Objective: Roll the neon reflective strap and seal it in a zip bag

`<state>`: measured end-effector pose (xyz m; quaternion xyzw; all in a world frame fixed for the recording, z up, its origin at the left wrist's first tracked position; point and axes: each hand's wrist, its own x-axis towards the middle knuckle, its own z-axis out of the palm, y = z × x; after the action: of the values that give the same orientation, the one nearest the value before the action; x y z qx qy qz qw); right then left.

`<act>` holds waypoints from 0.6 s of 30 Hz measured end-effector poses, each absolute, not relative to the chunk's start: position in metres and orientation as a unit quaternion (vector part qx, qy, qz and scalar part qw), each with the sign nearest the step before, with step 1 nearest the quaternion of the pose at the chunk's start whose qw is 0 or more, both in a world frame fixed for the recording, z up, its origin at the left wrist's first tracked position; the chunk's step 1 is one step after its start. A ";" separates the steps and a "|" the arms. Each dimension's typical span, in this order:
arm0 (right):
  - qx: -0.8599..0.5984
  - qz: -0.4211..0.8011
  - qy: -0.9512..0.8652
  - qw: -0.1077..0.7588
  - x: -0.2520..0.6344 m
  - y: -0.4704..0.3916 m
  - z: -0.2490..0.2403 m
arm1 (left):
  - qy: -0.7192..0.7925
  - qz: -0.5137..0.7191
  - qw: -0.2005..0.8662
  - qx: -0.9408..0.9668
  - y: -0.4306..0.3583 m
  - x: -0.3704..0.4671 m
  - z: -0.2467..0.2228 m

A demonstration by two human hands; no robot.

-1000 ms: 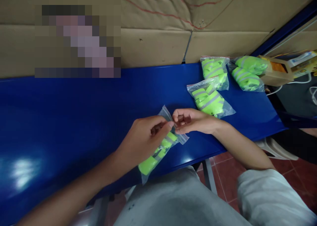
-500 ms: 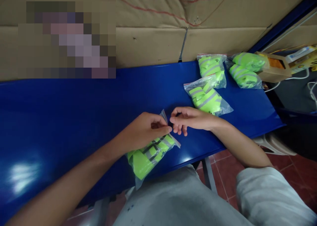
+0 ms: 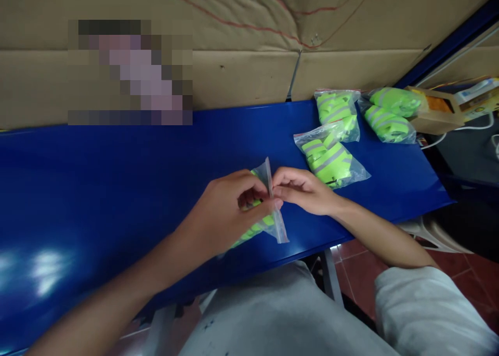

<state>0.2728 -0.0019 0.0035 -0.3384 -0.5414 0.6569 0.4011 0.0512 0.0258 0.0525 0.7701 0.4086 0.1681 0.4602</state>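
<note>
A clear zip bag (image 3: 279, 226) with bright yellow-green, grey-striped material inside lies near the front edge of the blue table (image 3: 156, 153). My left hand (image 3: 234, 205) reaches over the bag and pinches its edge between thumb and fingers, hiding much of the contents. My right hand (image 3: 302, 189) closes its thumb and fingertips on the same edge from the other side, close to the left fingertips. Just beyond my right hand rests another filled bag (image 3: 331, 158), which neither hand touches.
More filled bags (image 3: 338, 109) (image 3: 390, 114) lie at the back right, beside an open cardboard box (image 3: 440, 111). Brown sheeting (image 3: 241, 70) rises behind the table. A white cable and a dark surface are at the far right.
My right hand has closed its fingers and now meets the bag's edge. The bag's zip edge has been raised more upright, and my left hand covers more of the bag.
</note>
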 end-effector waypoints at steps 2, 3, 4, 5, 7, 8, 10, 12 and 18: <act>-0.333 0.609 -0.572 0.437 0.272 -0.006 0.005 | 0.387 0.183 0.455 0.781 0.025 0.053 0.059; -0.331 0.591 -0.581 0.451 0.271 -0.008 0.006 | 0.376 0.191 0.455 0.784 0.024 0.054 0.062; -0.331 0.577 -0.586 0.463 0.270 -0.010 0.005 | 0.366 0.198 0.454 0.787 0.024 0.054 0.064; -0.331 0.566 -0.589 0.473 0.270 -0.010 0.005 | 0.358 0.206 0.452 0.790 0.024 0.054 0.066; -0.337 0.551 -0.589 0.487 0.268 -0.011 0.003 | 0.350 0.223 0.440 0.796 0.024 0.055 0.066; -0.346 0.543 -0.588 0.490 0.268 -0.010 0.002 | 0.351 0.230 0.429 0.800 0.023 0.055 0.066; -0.391 0.516 -0.582 0.492 0.267 -0.008 0.001 | 0.360 0.250 0.400 0.805 0.023 0.056 0.064; -0.451 0.496 -0.561 0.486 0.268 -0.006 0.001 | 0.373 0.274 0.372 0.804 0.022 0.056 0.063; -0.464 0.578 -0.537 0.403 0.269 -0.006 0.009 | 0.377 0.275 0.363 0.807 0.021 0.059 0.048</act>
<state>0.2690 -0.0061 0.0094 -0.4636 -0.5367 0.5781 0.4035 0.0594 0.0207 0.0485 0.8069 0.3768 0.2747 0.3626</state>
